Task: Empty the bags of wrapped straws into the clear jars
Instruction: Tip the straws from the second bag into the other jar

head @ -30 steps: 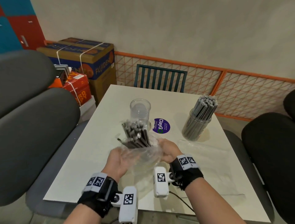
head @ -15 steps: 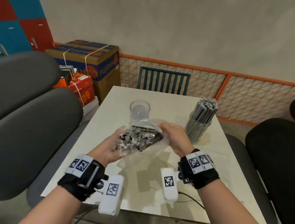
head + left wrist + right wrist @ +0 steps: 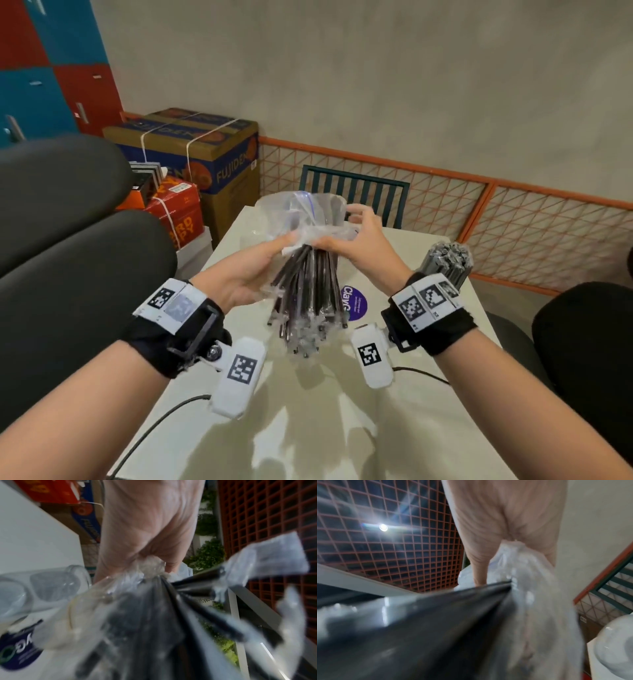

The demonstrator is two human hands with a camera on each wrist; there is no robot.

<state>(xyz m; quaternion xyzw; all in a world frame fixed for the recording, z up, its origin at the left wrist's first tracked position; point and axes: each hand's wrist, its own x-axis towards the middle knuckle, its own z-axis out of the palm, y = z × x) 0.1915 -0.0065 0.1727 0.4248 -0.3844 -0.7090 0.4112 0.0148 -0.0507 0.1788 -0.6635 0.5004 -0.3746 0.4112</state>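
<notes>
Both hands hold a clear plastic bag (image 3: 315,212) upturned above the white table (image 3: 342,428). My left hand (image 3: 287,240) pinches bunched plastic on one side and my right hand (image 3: 329,241) pinches it on the other. A bundle of dark wrapped straws (image 3: 308,294) hangs down out of the bag, ends fanned just above the tabletop. The left wrist view shows the empty clear jar (image 3: 51,588) on the table beside the bundle; in the head view it is hidden behind the straws. A second jar (image 3: 445,263) packed with straws stands at the right.
A purple round sticker (image 3: 356,305) lies on the table under the bundle. Dark chair backs (image 3: 85,274) flank the table, and a teal chair (image 3: 356,192) stands at its far end. Cardboard boxes (image 3: 205,154) are stacked at the left. Cables (image 3: 164,418) trail near the front edge.
The bag has been lifted and flipped over. A second ago its straws pointed up; now they hang downward out of it, with both hands higher and farther from me.
</notes>
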